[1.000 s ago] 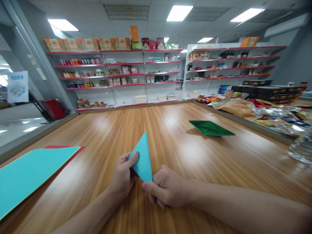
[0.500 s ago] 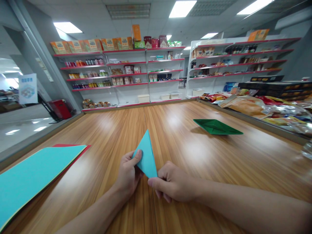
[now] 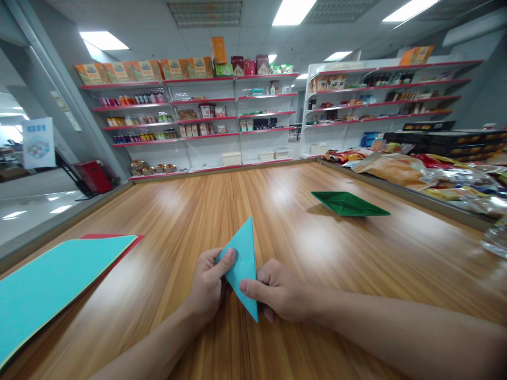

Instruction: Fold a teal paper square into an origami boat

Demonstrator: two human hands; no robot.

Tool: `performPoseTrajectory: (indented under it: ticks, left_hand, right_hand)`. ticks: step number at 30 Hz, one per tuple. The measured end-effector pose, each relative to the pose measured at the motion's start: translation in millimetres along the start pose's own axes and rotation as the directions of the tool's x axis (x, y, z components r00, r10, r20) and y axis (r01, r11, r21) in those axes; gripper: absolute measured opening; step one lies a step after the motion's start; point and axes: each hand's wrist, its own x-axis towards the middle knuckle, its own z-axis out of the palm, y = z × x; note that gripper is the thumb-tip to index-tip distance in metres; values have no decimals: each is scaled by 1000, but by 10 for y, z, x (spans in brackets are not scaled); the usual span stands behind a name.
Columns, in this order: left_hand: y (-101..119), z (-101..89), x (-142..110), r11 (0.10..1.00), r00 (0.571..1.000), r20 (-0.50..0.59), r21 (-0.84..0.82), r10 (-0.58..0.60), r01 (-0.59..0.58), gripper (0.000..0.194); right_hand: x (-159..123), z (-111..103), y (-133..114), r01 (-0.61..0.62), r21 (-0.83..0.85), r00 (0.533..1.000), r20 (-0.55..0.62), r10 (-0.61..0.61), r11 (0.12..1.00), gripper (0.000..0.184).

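A light blue folded paper triangle (image 3: 244,258) is held between both hands above the wooden table (image 3: 190,211). My left hand (image 3: 208,285) grips its left corner, thumb on top and the other fingers behind. On the lower right side, my right hand (image 3: 281,290) pinches the paper with the thumb laid over its face; the fingers beneath are partly hidden. One point of the triangle faces away from me, another points down toward me. Farther off to the right lies a green folded paper shape (image 3: 348,203), apart from both hands.
At the left edge lies a stack of coloured sheets (image 3: 59,274), blue on top, with yellow and red edges showing. Packaged snacks (image 3: 400,171) and a clear plastic object (image 3: 495,237) sit at the right. Stocked shelves (image 3: 206,134) stand beyond the table.
My right thumb has moved from the paper's lower corner up onto its face. That lower corner now sticks out below the thumb, and a horizontal crease shows. My left hand keeps its hold.
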Motion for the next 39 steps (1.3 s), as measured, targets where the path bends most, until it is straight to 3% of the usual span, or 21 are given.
performPoseTrajectory:
  ticks: [6,12,17,24,29,34,39]
  left_hand:
    - [6,-10,3,999,1000,16,34,19,-19,48]
    - [15,-3,-40,982,994,106,188,-25,5,48]
    - [65,37,-47,966,995,97,259,-3,-22,50]
    - [83,61,-47,960,987,158,278,-18,-27,49]
    - [88,78,-83,948,975,208,319,-77,7,49]
    - [70,85,-80,944,974,209,328,-91,17,51]
    - [31,74,-68,947,973,198,317,-116,49,49]
  right_hand:
    - [9,0,20,-41,18,998,49,40,999,66]
    - [47,-32,59,9,101,993,-120,3,995,66]
    - [67,-109,63,43,51,994,-101,-38,998,66]
    - [159,-223,134,86,206,975,-218,-40,975,60]
    - [210,-324,157,144,216,912,-408,-45,966,56]
    - [236,-355,188,136,227,906,-423,-28,964,54]
    - [225,-274,174,180,231,854,-520,-36,956,55]
